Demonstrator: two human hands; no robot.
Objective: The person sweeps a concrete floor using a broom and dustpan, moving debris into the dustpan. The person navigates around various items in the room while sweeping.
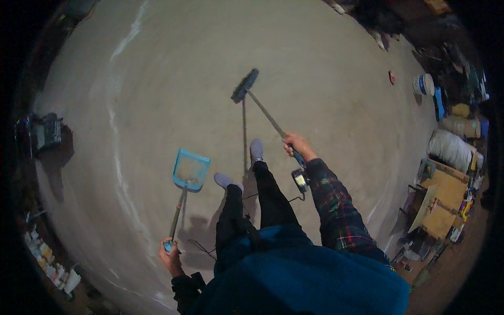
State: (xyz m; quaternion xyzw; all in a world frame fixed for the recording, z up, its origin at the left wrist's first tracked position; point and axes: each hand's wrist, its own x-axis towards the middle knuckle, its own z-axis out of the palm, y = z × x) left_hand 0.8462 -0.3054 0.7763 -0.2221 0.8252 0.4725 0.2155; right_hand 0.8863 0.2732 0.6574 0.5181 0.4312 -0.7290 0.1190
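My left hand (171, 255) is closed around the upper end of the handle of a light-blue long-handled dustpan (191, 168). Some pale debris (193, 181) lies in the pan, mostly near its handle side. In my right hand (299, 146) is the handle of a push broom (267, 114). The dark broom head (245, 86) is out ahead of my feet, to the right of the dustpan and farther off. Whether its bristles touch the concrete floor (177, 98) I cannot tell. A small device with a lit face (300, 180) hangs by my right forearm on a cable.
Along the right side stand a white bucket (424, 84), a large pale wrapped roll (449, 147) and cardboard pieces (445, 185). A small red object (391, 77) lies on the floor near the bucket. At left is a dark boxy object (47, 132); clutter (51, 264) lines the lower left.
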